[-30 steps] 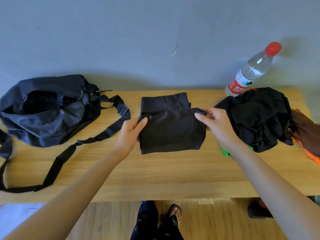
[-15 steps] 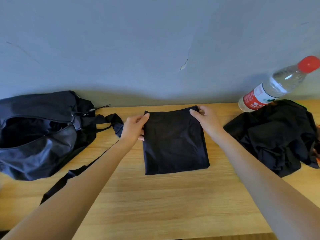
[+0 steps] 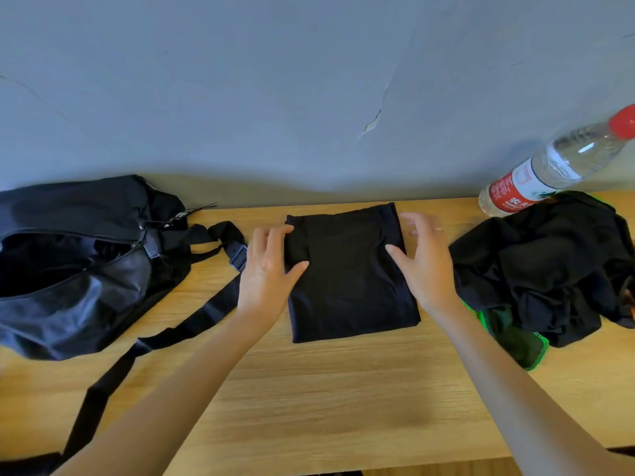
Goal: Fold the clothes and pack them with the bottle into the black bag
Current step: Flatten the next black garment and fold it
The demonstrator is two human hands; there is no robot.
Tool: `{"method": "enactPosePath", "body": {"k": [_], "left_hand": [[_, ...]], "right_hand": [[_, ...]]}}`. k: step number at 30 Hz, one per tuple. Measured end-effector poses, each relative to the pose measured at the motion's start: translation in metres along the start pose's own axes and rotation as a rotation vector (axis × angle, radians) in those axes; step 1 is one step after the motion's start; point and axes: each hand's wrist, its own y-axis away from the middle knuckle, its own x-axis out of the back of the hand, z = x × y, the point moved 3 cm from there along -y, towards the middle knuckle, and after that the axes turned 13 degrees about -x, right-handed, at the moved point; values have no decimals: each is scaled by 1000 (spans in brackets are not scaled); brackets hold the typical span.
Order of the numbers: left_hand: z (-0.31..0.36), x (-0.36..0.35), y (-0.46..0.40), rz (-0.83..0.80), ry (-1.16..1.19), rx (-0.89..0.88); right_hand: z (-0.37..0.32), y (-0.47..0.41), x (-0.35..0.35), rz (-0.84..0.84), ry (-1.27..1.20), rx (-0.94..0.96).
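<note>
My left hand (image 3: 266, 269) lies with flat, straight fingers on the left edge of the folded black cloth (image 3: 350, 273), and I think it is there to keep the fold from popping open. My right hand (image 3: 424, 261) is spread out over the right edge of the same cloth. It is a bit blurry, so I cannot be sure it touches, but its fingers are straight and hold nothing. The cloth sits between my two hands as a neat square on the table (image 3: 326, 400), so this piece looks done and ready to go in. The black bag (image 3: 75, 269) lies well off to the left of my left hand, with its top gaping open so things can slide in. Its strap (image 3: 192, 321) runs under my left wrist. Just past my right hand is a heap of dark clothes (image 3: 546, 266), not yet folded, with a green cloth (image 3: 515, 341) poking out under it. The bottle (image 3: 549, 170) stands behind that heap, by the wall, waiting its turn.
</note>
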Motion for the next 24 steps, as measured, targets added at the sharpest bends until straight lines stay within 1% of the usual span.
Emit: {"method": "enactPosePath", "body": {"k": [1,3,5,7,9,10,12,16,19,21,24], "left_hand": [[1,0,7,-9,-72,-71],[5,0,21,-54,-98,-200],[8,-1,38,-160,-68,-326],[10,-2,57,-287,-96,-423],[9,-4,73,-384,-160,-485],[9,-4,79,-406,-184,-507],[8,-4,87,-393,-209,-534],[11,-4,92,-281,-225,-528],[15,-6,93,-226,-256,-518],[16,-7,93,-197,-235,-481],[17,-6,94,-156,-137,-386]], "right_hand": [[1,8,1,-15,24,66],[4,26,2,-79,77,205],[8,44,1,-152,159,318],[15,61,0,-193,255,418],[27,75,-3,-220,362,513],[34,81,-4,-231,410,539],[45,88,-5,-221,467,557],[52,93,0,-95,472,576],[52,93,0,-29,467,581],[52,93,1,-5,441,561],[51,93,5,11,352,507]]}}
